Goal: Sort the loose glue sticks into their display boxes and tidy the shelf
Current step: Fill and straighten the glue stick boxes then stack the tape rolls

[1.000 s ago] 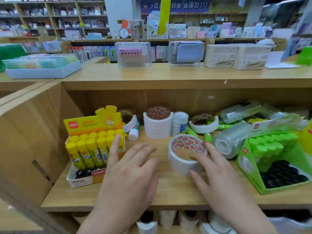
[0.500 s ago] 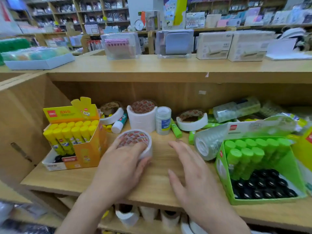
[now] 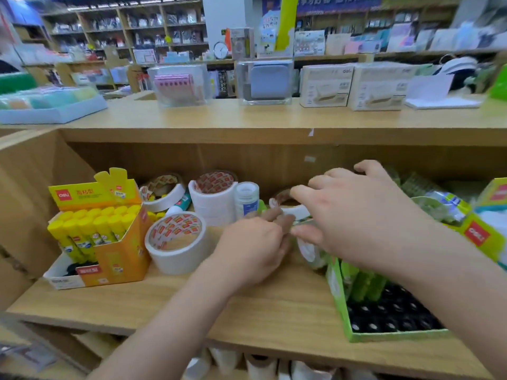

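Stationery shop with stocked aisles behind. Wooden shelf (image 3: 247, 305) sits under a counter top. Yellow display box (image 3: 118, 259) at 9 o'clock holds upright yellow glue sticks (image 3: 90, 229). Green display box (image 3: 384, 335) at 4 o'clock is part-filled with green sticks (image 3: 362, 283). Loose glue sticks (image 3: 156, 215) lie at 10 o'clock, between the yellow box and the rear tape stack (image 3: 214, 201). Large tape roll (image 3: 175, 242) stands just beside the yellow box.

Left hand (image 3: 252, 248), centre, has curled fingers; contents cannot be determined. Right hand (image 3: 362, 215) is spread and lightly bent, holding nothing, above a small tape roll (image 3: 290, 208) and partly hiding it.

Red "deli" logo (image 3: 61, 196) is on the yellow box's header.
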`<state>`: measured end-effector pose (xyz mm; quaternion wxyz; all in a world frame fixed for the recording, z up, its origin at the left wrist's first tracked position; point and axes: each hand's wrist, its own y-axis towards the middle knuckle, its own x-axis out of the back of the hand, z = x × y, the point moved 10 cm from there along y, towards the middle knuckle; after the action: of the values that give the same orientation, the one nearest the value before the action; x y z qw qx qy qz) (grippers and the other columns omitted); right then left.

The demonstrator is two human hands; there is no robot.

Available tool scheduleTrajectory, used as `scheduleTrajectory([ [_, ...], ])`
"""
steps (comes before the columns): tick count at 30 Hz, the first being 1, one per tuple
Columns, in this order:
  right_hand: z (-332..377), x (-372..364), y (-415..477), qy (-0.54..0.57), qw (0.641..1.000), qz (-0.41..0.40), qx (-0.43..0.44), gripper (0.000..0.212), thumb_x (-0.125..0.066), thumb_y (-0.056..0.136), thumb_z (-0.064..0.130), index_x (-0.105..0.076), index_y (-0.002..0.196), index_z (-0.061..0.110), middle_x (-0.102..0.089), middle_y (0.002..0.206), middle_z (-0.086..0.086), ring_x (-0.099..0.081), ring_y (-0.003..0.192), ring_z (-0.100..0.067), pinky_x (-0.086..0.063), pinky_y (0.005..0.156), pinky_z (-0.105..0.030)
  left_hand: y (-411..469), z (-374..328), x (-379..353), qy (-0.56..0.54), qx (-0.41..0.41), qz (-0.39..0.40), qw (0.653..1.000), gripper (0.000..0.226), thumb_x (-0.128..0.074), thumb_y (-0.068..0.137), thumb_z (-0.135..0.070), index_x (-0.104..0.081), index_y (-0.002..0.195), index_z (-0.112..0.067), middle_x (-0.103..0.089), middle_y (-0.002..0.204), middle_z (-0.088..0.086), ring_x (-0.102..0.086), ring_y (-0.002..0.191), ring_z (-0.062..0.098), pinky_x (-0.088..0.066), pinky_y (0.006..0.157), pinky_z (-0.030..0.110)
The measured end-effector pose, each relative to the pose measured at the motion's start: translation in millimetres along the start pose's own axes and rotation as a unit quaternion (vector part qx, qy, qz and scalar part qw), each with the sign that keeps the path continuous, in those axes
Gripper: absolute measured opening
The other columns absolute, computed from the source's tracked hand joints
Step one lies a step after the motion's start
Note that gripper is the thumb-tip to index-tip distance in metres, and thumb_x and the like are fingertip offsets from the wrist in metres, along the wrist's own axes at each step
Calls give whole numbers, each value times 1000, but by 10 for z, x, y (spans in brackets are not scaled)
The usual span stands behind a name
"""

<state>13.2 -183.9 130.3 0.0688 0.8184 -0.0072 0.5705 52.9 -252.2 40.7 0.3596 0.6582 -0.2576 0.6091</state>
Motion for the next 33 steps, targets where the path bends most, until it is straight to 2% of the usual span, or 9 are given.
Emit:
scheduleTrajectory([
  [3, -20, -272, 115, -26, 994, 107, 18, 36, -34, 96, 56, -47, 119, 32, -60, 115, 5, -54, 111, -22, -28, 93, -47, 131, -1, -97, 32, -12, 26, 999, 43, -26, 99, -50, -38, 136, -31, -36, 146, 7, -54, 114, 32, -49, 86, 40],
  [10, -48, -307, 256, -38, 986, 161, 8, 33, -51, 90, 52, -63, 112, 30, -56, 89, 7, -56, 84, -18, -41, 63, -28, 193, -5, -309, 58, -3, 110, 992, 53, -22, 96, -61, -24, 145, -40, -33, 148, 13, -49, 118, 37, -45, 91, 42],
  [17, -641, -524, 439, 239, 917, 310, -74, 38, -47, 94, 52, -57, 126, 34, -62, 103, 11, -64, 89, -10, -51, 76, -28, 92, -38, -131, 72, -56, 71, 993, 36, -36, 99, -47, -56, 113, -21, -59, 112, 9, -57, 101, 30, -48, 80, 39],
  [19, -718, -663, 434, 209, 913, 340, -82, 41, -48, 95, 48, -50, 134, 35, -59, 109, 9, -60, 91, -11, -51, 78, -29, 19, -2, -84, 62, -55, 55, 995, 22, -43, 97, -35, -59, 106, -22, -60, 106, 7, -60, 95, 29, -50, 75, 38],
  [22, -714, -893, 414, 177, 901, 384, -94, 53, -48, 94, 52, -37, 144, 38, -44, 144, 5, -51, 120, -21, -47, 97, -37, -106, 74, -56, 20, -48, 44, 998, 15, -47, 97, -27, -60, 105, -29, -57, 108, 2, -61, 94, 27, -53, 74, 40],
  [25, -665, -995, 438, 118, 905, 400, -81, 59, -38, 97, 54, -22, 150, 34, -21, 158, 5, -24, 143, -23, -24, 114, -39, -220, 131, -22, -33, -44, 33, 998, 23, -46, 97, -31, -62, 112, -35, -54, 121, -5, -58, 106, 22, -50, 86, 37],
  [28, -584, -1039, 483, 143, 894, 412, -100, 57, -33, 102, 45, -15, 153, 27, -21, 158, -2, -31, 140, -27, -34, 104, -35, -296, 196, 137, -106, -34, -6, 994, 26, -51, 94, -34, -63, 115, -43, -53, 121, -15, -56, 108, 12, -45, 90, 29],
  [31, -489, -1095, 616, 111, 906, 397, -99, 49, -32, 103, 35, -32, 148, 14, -38, 149, -9, -49, 121, -25, -46, 72, -24, -277, 235, 303, -184, -24, -45, 982, 24, -57, 91, -34, -68, 110, -45, -54, 113, -22, -54, 105, 1, -38, 83, 15],
  [33, -435, -1148, 726, 81, 915, 385, -90, 46, -36, 102, 33, -41, 142, 10, -47, 142, -10, -53, 117, -25, -47, 66, -24, -230, 252, 328, -211, -17, -47, 976, 23, -58, 90, -32, -69, 107, -45, -55, 111, -23, -53, 105, -2, -33, 78, 12],
])
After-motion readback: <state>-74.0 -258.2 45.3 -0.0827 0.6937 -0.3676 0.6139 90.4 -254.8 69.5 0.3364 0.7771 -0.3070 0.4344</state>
